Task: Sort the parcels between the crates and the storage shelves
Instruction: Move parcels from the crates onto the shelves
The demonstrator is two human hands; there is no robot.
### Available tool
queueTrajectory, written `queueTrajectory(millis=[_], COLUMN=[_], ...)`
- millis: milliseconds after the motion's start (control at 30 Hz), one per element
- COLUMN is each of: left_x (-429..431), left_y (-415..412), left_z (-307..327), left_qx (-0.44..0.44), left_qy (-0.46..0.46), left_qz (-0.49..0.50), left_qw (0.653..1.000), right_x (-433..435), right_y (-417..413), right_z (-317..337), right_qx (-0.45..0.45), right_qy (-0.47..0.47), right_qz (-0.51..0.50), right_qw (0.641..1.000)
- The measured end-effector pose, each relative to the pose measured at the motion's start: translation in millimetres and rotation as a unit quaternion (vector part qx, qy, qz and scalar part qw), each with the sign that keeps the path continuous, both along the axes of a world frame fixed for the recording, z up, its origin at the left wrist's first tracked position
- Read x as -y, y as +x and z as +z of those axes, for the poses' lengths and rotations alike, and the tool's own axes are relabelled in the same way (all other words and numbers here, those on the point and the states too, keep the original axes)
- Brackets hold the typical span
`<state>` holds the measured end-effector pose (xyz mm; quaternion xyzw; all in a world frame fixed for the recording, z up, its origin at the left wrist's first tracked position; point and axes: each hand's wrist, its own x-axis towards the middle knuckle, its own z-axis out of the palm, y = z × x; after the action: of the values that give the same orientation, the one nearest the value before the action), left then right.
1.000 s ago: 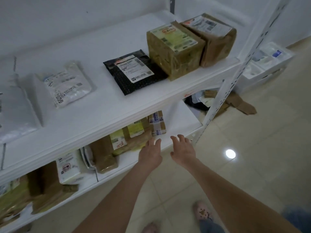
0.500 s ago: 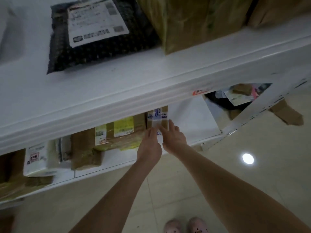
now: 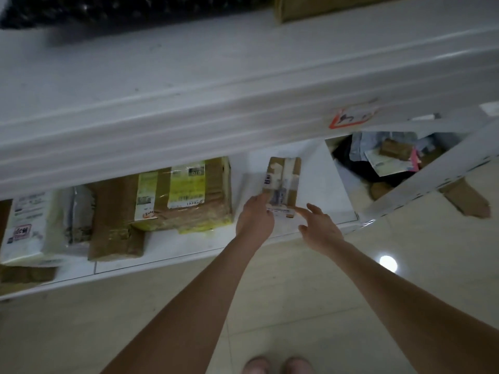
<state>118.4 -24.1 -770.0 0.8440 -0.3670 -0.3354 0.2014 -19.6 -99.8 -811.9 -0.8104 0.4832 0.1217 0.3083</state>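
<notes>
Here | small brown taped cardboard parcel (image 3: 283, 179) lies on the lower white shelf (image 3: 322, 184) | left hand (image 3: 255, 221) flat, fingertips touching parcel | right hand (image 3: 321, 229) spread, forefinger touching parcel

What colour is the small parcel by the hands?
The small parcel is brown with pale tape; head view.

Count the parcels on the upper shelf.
2: black bag at top left, brown box to its right, both cropped by the top edge. Others may lie out of view.
</notes>
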Motion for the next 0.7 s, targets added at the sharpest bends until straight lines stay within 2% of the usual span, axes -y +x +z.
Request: queueTrajectory(millis=[67, 133, 300, 367, 467, 567, 633, 700], left_x=[-4.4, -2.2, 11.4, 6.4, -5.3, -8.0, -6.9, -5.3], left_y=[-3.9, -1.3, -1.0, -9.2, -19.9, -27.0, -28.2, -20.1], left_z=[-5.4, -10.7, -23.5, -25.9, -29.1, -27.8, -27.6, -30.5], left_qx=[0.004, -0.009, -0.145, -0.182, -0.23, -0.273, -0.272, -0.26], left_qy=[-0.026, -0.027, -0.038, -0.056, -0.07, -0.081, -0.098, -0.102], left_qz=[0.03, 0.065, 0.047, 0.048, 0.042, 0.046, 0.107, 0.19], left_qw=[0.999, 0.997, 0.988, 0.981, 0.97, 0.958, 0.951, 0.941], right_x=[2.3, 8.6, 21.9, 23.7, 23.7, 16.3, 12.8, 17.4], right_y=[0.0, 4.9, 26.0, 25.9, 8.3, -2.3, 1.0, 5.9], right_z=[1.1, 4.7, 2.9, -0.8, -7.0, -10.9, -9.4, -8.4], right_qx=[0.077, 0.145, 0.177, 0.19, 0.144, 0.194, 0.193, 0.14], right_qy=[0.004, 0.019, 0.078, 0.113, 0.137, 0.148, 0.115, 0.037], right_qz=[-0.146, -0.261, -0.226, -0.28, -0.325, -0.353, -0.354, -0.313], right_qw=[0.986, 0.954, 0.955, 0.934, 0.924, 0.903, 0.908, 0.939])
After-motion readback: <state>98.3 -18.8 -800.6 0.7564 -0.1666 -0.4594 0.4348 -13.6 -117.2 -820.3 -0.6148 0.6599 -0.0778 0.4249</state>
